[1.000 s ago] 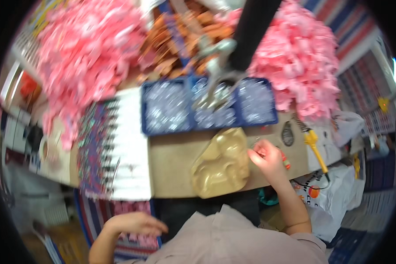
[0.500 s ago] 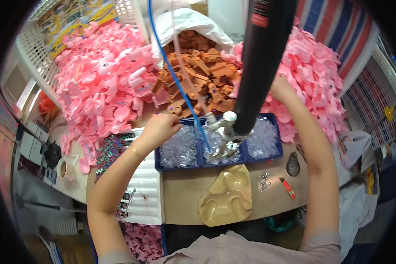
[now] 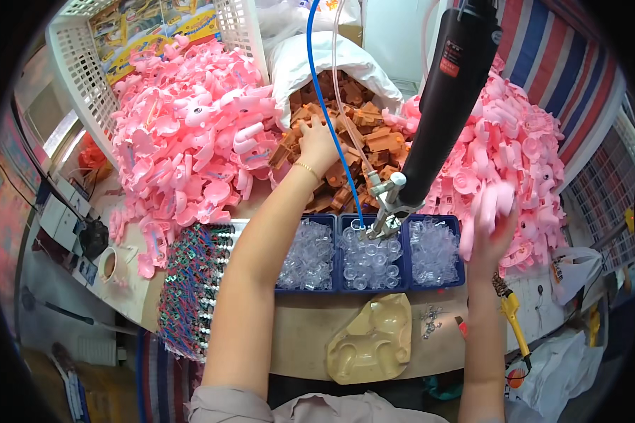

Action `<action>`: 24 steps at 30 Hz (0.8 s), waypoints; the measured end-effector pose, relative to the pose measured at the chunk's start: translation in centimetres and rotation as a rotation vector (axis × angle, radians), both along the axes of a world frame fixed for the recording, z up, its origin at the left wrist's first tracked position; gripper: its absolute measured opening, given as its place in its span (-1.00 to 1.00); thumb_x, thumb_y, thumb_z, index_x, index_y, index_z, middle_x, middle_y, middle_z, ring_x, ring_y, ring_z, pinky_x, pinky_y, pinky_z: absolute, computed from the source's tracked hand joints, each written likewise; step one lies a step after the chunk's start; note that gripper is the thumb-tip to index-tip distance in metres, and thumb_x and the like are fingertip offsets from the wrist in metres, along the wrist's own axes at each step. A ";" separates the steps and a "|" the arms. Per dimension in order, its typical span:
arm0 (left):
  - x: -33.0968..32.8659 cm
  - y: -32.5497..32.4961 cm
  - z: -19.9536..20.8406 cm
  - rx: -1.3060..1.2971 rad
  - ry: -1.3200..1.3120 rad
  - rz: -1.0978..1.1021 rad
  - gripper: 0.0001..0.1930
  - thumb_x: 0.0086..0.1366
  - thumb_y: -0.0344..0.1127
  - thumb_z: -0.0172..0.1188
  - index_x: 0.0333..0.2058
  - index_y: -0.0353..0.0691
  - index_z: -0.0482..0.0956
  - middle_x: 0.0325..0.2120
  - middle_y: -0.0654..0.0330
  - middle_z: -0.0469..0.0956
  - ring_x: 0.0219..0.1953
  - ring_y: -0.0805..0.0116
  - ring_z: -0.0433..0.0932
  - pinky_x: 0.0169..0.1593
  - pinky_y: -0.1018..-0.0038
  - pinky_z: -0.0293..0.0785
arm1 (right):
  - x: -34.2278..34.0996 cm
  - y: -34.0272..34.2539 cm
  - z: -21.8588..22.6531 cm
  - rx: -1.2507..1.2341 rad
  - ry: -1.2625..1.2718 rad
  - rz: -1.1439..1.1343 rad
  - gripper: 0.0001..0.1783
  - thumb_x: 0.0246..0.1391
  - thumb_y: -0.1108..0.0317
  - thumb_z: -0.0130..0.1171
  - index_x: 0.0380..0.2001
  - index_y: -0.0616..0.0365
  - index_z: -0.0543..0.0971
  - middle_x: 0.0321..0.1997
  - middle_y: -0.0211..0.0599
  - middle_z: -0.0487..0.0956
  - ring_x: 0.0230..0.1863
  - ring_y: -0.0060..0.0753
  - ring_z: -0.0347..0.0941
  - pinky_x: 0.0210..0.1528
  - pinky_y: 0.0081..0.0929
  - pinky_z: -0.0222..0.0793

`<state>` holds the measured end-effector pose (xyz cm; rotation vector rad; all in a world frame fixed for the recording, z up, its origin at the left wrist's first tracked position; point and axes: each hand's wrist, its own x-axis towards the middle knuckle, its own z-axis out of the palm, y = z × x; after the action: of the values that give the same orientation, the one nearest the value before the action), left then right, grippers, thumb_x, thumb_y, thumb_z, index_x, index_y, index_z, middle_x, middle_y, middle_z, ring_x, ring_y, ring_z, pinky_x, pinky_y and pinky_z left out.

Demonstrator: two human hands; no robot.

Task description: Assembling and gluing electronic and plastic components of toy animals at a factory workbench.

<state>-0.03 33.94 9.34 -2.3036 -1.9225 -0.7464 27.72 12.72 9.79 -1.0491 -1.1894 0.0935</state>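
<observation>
My left hand [image 3: 318, 145] reaches onto the pile of brown-orange plastic parts [image 3: 382, 141]. Its fingers look apart over the parts, though the tips are partly hidden. At the near edge of the right-hand pink heap, my right hand [image 3: 492, 236] is closed around a pink molded plastic shell [image 3: 497, 199], slightly blurred by motion. Between my arms stand blue bins [image 3: 337, 282] of small clear plastic pieces [image 3: 371, 262]. A yellow molded fixture [image 3: 370, 342] with rounded hollows lies in front of them.
Heaps of pink shells [image 3: 190, 141] rise on both sides. A black column [image 3: 448, 113] with a metal clamp [image 3: 388, 204] and blue hose [image 3: 335, 134] stands over the bins. Wired components [image 3: 190, 289] lie left; small metal bits [image 3: 431, 321] and a yellow-handled tool [image 3: 515, 324] lie right.
My left hand has moved from beside the left blue bin up and across to the brown-orange pile. My right hand has come back nearer from the pink heap with a pink shell. The view has shifted.
</observation>
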 end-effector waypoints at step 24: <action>-8.5 -26.5 1.0 -0.510 -1.766 -0.162 -0.65 0.35 -0.22 -0.01 0.06 -0.20 0.30 -0.06 0.19 0.41 -0.07 0.27 0.48 0.00 0.28 0.49 | -9.7 -17.5 -3.2 -0.337 -0.540 0.740 -0.55 -0.07 0.40 0.30 -0.05 0.19 0.49 -0.04 -0.08 0.50 -0.09 -0.01 0.48 -0.06 -0.20 0.42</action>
<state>-8.57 7.45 10.37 -1.8550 -2.3312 -3.4145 18.00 -4.83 6.56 -0.8911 -2.0698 0.6374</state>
